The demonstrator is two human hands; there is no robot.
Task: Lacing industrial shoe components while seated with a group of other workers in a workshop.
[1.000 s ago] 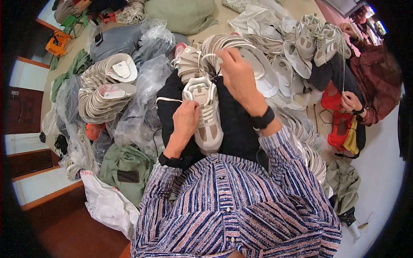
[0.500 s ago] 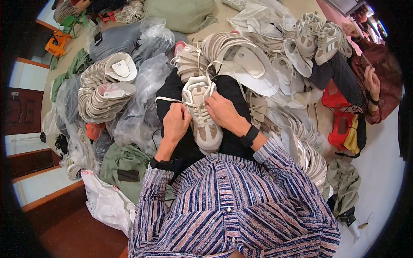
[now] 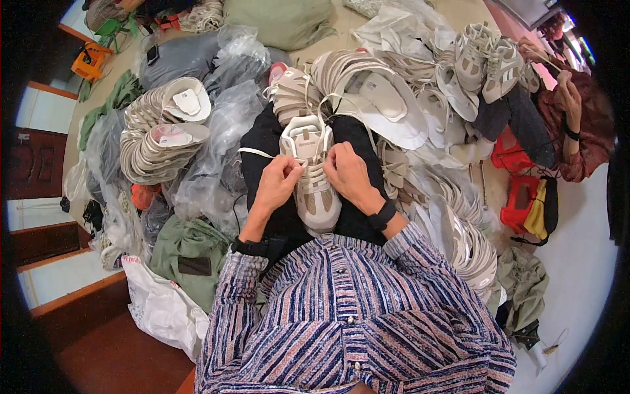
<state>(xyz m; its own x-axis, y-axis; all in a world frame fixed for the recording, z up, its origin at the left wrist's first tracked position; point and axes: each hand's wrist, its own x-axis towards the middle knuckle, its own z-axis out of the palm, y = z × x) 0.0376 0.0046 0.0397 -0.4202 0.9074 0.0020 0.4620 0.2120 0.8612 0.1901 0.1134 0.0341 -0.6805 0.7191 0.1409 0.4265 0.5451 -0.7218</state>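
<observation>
A beige and white sneaker (image 3: 317,209) lies between my thighs, its toe toward me and its opening away. My left hand (image 3: 278,182) is pinched at the left row of eyelets on a cream shoelace (image 3: 256,153), whose loose end sticks out to the left. Against the right eyelet edge, my right hand (image 3: 349,172) is closed in a pinch on the lacing; its fingertips partly hide what they grip. Another length of lace loops up beyond the shoe's tongue (image 3: 306,146). Just past the shoe sits a stack of beige shoe uppers (image 3: 293,92).
More nested uppers (image 3: 164,152) lie on plastic bags at left, and a large stack (image 3: 374,92) stands beyond my right hand. Finished-looking sneakers (image 3: 474,60) rest near a co-worker's hand (image 3: 568,102) at right. A red stool (image 3: 522,197) stands there. A green bag (image 3: 190,256) lies near my left elbow.
My left hand has shifted slightly right, over the lacing. My right hand has moved a little down and right, off the tongue edge. The co-worker's hand at right has risen, pulling a lace.
</observation>
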